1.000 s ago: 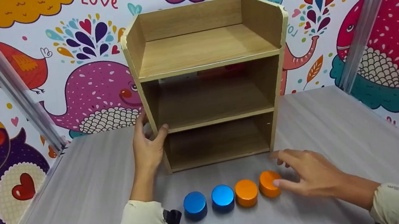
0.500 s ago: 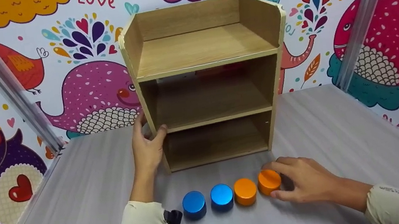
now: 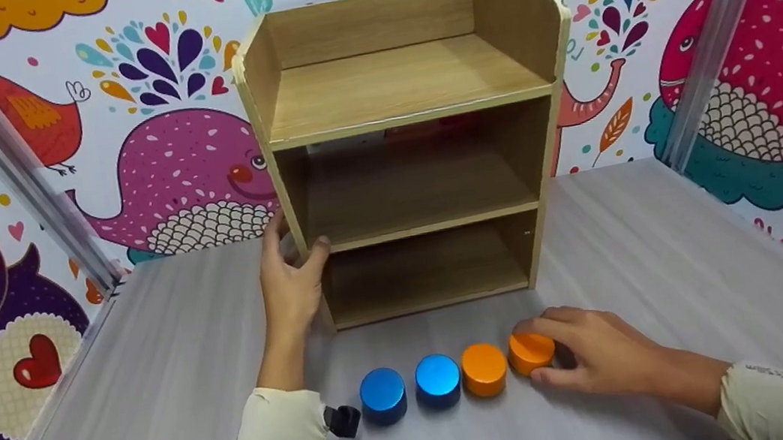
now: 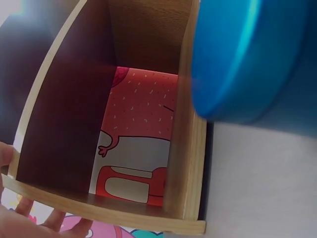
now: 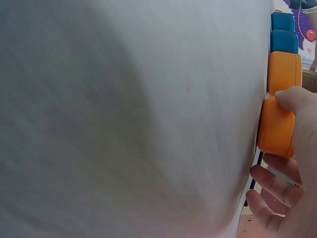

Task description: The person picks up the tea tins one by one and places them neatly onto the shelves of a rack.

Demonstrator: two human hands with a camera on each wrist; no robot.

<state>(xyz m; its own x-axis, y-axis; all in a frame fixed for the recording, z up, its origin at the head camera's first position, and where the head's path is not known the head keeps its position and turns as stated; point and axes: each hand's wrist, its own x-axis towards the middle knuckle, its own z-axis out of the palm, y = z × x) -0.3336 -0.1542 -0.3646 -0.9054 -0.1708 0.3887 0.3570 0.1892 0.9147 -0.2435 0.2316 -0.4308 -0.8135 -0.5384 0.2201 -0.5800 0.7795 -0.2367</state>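
My left hand (image 3: pixel 291 285) grips the left side panel of a small wooden shelf unit (image 3: pixel 404 86), thumb at the middle board's front end and fingers behind the panel. On the table, my right hand (image 3: pixel 598 350) pinches the rightmost orange cylinder (image 3: pixel 532 355) between thumb and fingers. In the right wrist view the thumb lies on that cylinder's edge, with the other fingers curved below. To its left stand a second orange cylinder (image 3: pixel 484 370) and two metallic blue cylinders (image 3: pixel 437 380), all in one row before the shelf. One blue cylinder (image 4: pixel 247 59) looms large in the left wrist view.
Three levels make up the shelf unit, the top one bordered by raised sides and back. It stands on a grey wood-grain table (image 3: pixel 180 399). Behind are printed walls (image 3: pixel 197 177) with metal corner posts (image 3: pixel 13 164). A black wrist device (image 3: pixel 342 422) sits beside the left blue cylinder.
My right hand has moved down and left onto the rightmost orange cylinder, and its fingers have closed around it. The left hand stays on the shelf. The head view has shifted slightly.
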